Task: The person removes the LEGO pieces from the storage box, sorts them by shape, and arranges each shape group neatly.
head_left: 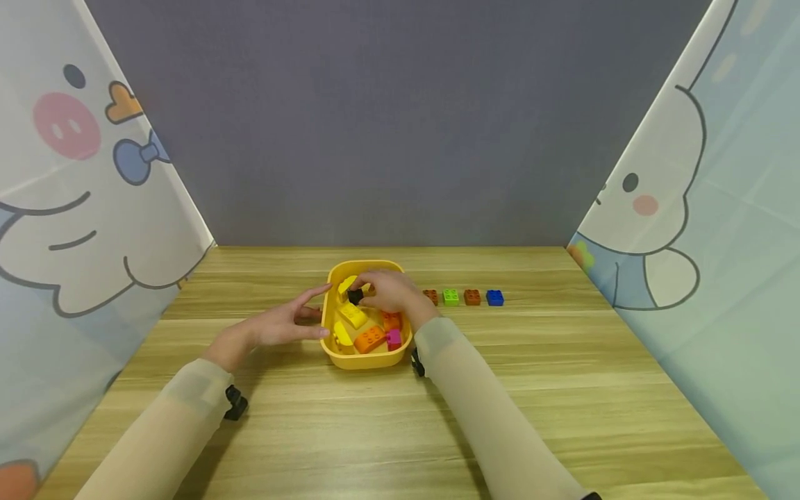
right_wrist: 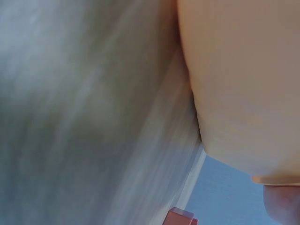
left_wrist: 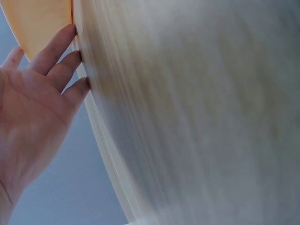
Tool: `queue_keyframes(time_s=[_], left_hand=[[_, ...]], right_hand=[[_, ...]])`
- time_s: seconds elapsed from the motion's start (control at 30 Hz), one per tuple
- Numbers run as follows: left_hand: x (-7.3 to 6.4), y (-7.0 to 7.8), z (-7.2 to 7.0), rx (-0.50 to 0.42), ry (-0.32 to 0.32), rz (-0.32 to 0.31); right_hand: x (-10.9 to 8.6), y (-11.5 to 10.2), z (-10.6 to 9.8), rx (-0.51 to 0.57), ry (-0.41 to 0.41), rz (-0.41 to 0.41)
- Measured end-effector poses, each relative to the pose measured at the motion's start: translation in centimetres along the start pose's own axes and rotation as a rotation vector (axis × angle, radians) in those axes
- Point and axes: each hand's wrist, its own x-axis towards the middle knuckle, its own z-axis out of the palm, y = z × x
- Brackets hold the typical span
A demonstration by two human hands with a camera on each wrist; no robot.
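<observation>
A yellow plastic bin [head_left: 365, 362] with toy building bricks in it stands on the table. My left hand [head_left: 284, 323] is at its left side, fingers spread, with fingertips right at the rim. The left wrist view shows this hand [left_wrist: 40, 98] with relaxed fingers beside the bin [left_wrist: 44, 23]. My right hand [head_left: 390, 292] reaches in over the right rim and pinches a black brick [head_left: 355, 296] between thumb and index finger. Around it lie yellow bricks [head_left: 353, 315], an orange brick [head_left: 371, 339], and a magenta brick [head_left: 394, 338].
A row of small bricks lies right of the bin: a brown brick [head_left: 430, 296] partly behind the right hand, a green brick [head_left: 451, 297], another brown brick [head_left: 472, 297] and a blue brick [head_left: 495, 298]. A grey panel [head_left: 387, 125] rises behind the wooden table [head_left: 562, 389].
</observation>
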Motion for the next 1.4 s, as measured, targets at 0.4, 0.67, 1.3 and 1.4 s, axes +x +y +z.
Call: queue_keyframes(time_s=[0.4,0.67,1.3,1.4], left_hand=[[-0.11,0.18,-0.06,-0.016,-0.003,-0.006],[-0.14,0.08,0.01,-0.017,-0.002,-0.010],[-0.05,0.09,-0.08,-0.014,-0.007,-0.005],[-0.08,0.11,-0.06,-0.009,-0.006,-0.005]], right_hand=[[-0.21,-0.22,-0.21,-0.111,-0.083,-0.065],[-0.27,-0.40,-0.09,-0.067,-0.077,0.002],[-0.50,0.20,-0.25,0.184,0.021,-0.001],[-0.52,0.19,-0.34,0.182,0.009,-0.035]])
